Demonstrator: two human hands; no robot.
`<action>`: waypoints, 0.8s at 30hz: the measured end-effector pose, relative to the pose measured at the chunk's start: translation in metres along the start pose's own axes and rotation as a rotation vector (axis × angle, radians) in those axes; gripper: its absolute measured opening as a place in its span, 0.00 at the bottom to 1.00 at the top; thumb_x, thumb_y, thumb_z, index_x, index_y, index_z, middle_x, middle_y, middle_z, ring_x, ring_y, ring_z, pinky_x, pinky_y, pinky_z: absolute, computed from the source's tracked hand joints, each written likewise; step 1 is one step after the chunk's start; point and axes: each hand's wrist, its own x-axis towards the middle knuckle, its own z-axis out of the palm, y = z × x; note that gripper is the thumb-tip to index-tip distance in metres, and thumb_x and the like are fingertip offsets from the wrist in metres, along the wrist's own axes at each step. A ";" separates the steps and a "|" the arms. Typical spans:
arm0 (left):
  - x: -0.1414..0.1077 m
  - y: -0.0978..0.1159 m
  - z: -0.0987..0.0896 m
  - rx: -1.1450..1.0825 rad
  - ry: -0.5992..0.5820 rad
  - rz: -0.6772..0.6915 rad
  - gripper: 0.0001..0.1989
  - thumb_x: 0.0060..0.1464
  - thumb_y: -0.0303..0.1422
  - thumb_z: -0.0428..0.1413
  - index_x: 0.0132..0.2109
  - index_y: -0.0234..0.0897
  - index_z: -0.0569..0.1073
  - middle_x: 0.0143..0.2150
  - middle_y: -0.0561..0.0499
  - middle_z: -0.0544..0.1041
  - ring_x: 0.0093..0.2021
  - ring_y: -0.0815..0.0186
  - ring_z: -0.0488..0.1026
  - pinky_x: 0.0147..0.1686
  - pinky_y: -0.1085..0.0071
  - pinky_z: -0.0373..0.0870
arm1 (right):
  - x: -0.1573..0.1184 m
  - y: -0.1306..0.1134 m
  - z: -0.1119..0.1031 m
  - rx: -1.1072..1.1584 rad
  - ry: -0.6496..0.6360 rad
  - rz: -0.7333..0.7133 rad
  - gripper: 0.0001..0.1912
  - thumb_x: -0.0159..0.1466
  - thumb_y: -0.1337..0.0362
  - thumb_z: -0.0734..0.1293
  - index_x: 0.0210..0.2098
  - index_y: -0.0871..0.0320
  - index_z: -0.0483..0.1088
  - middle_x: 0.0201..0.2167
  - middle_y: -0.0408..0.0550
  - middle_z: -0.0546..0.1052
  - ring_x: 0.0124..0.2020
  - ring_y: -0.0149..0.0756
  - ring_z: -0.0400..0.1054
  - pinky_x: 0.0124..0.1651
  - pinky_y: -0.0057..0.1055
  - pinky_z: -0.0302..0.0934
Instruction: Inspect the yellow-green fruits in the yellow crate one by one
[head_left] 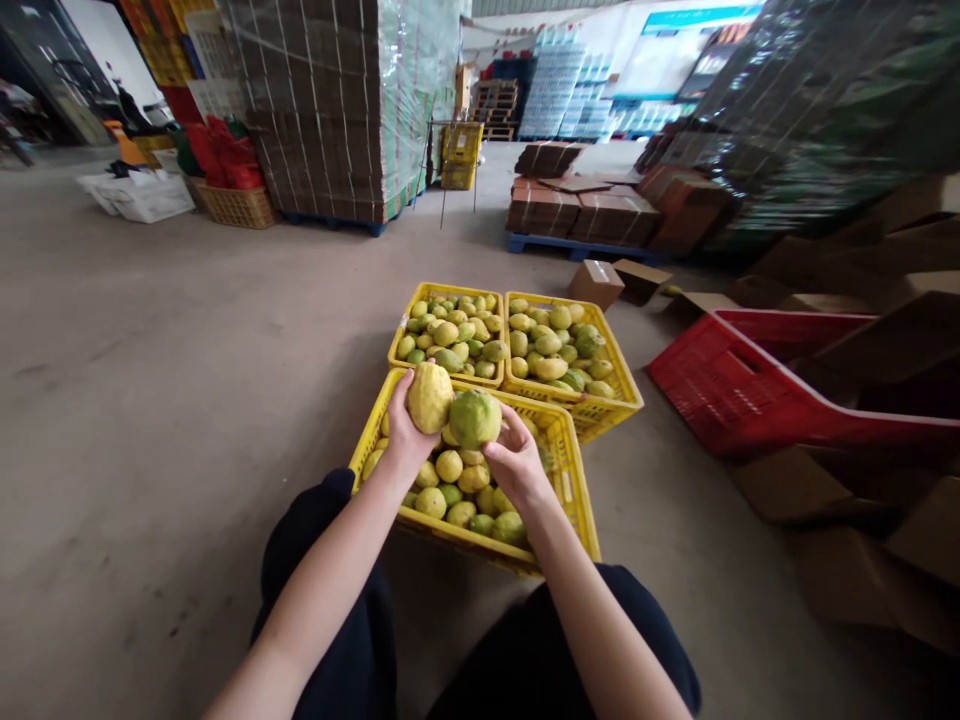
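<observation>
My left hand (pixel 406 425) is wrapped round a yellow, bumpy guava (pixel 430 397). A greener guava (pixel 475 419) is gripped in the fingers of my right hand (pixel 517 460), side by side with the yellow one and seemingly touching it. Both fruits are held above the near yellow crate (pixel 574 470), which contains many yellow and green guavas (pixel 449 466). Behind it stand two more yellow crates, a left one (pixel 394 335) and a right one (pixel 616 350), both filled with similar fruit. My forearms and hands hide part of the near crate's contents.
To the right lie a red crate (pixel 697 390) and open cardboard boxes (pixel 795 485). A small carton (pixel 595 284) sits behind the yellow crates. Farther back are a blue pallet (pixel 577 246) with flattened cardboard, a tall wrapped stack (pixel 315 120) and a wicker basket (pixel 236 205).
</observation>
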 end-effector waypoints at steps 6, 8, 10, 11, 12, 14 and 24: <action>-0.002 -0.010 -0.002 -0.039 0.073 -0.126 0.11 0.56 0.42 0.58 0.38 0.38 0.76 0.33 0.53 0.80 0.35 0.65 0.78 0.39 0.70 0.74 | 0.004 0.002 -0.005 0.080 0.075 0.008 0.29 0.38 0.62 0.83 0.40 0.52 0.78 0.36 0.44 0.84 0.38 0.42 0.78 0.45 0.39 0.74; -0.003 -0.012 0.000 -0.048 0.095 -0.160 0.11 0.59 0.41 0.56 0.36 0.38 0.76 0.31 0.53 0.79 0.32 0.66 0.77 0.37 0.71 0.74 | 0.007 0.003 -0.009 0.102 0.099 0.002 0.26 0.40 0.63 0.83 0.39 0.51 0.78 0.35 0.42 0.84 0.35 0.38 0.78 0.42 0.34 0.74; -0.004 -0.012 0.003 -0.058 0.125 -0.171 0.11 0.60 0.40 0.55 0.36 0.37 0.76 0.30 0.53 0.79 0.31 0.67 0.76 0.37 0.71 0.74 | 0.010 0.004 -0.014 0.116 0.112 0.000 0.25 0.41 0.64 0.83 0.38 0.51 0.78 0.35 0.41 0.84 0.34 0.34 0.78 0.38 0.28 0.74; -0.004 -0.012 0.004 -0.064 0.131 -0.172 0.12 0.61 0.40 0.55 0.36 0.37 0.76 0.30 0.53 0.79 0.31 0.67 0.76 0.38 0.71 0.74 | 0.012 0.005 -0.016 0.121 0.112 0.001 0.25 0.41 0.65 0.83 0.38 0.52 0.78 0.34 0.41 0.83 0.33 0.33 0.78 0.38 0.27 0.74; -0.004 -0.011 0.005 -0.072 0.130 -0.175 0.12 0.61 0.39 0.54 0.37 0.36 0.76 0.31 0.52 0.79 0.32 0.67 0.77 0.38 0.71 0.74 | 0.013 0.005 -0.018 0.124 0.106 0.004 0.24 0.41 0.65 0.83 0.38 0.52 0.77 0.34 0.42 0.83 0.33 0.33 0.78 0.38 0.26 0.74; -0.004 -0.011 0.007 -0.092 0.117 -0.182 0.13 0.63 0.39 0.53 0.38 0.35 0.77 0.32 0.51 0.80 0.32 0.67 0.77 0.39 0.71 0.75 | 0.014 0.007 -0.021 0.131 0.083 0.013 0.23 0.43 0.65 0.82 0.39 0.53 0.77 0.34 0.42 0.83 0.34 0.34 0.78 0.40 0.27 0.74; 0.000 -0.013 -0.004 -0.096 0.203 -0.197 0.17 0.65 0.45 0.52 0.44 0.35 0.76 0.36 0.48 0.79 0.31 0.65 0.77 0.31 0.72 0.75 | 0.016 0.008 -0.025 0.282 0.120 0.078 0.09 0.54 0.66 0.74 0.35 0.54 0.75 0.38 0.45 0.84 0.43 0.39 0.79 0.47 0.35 0.75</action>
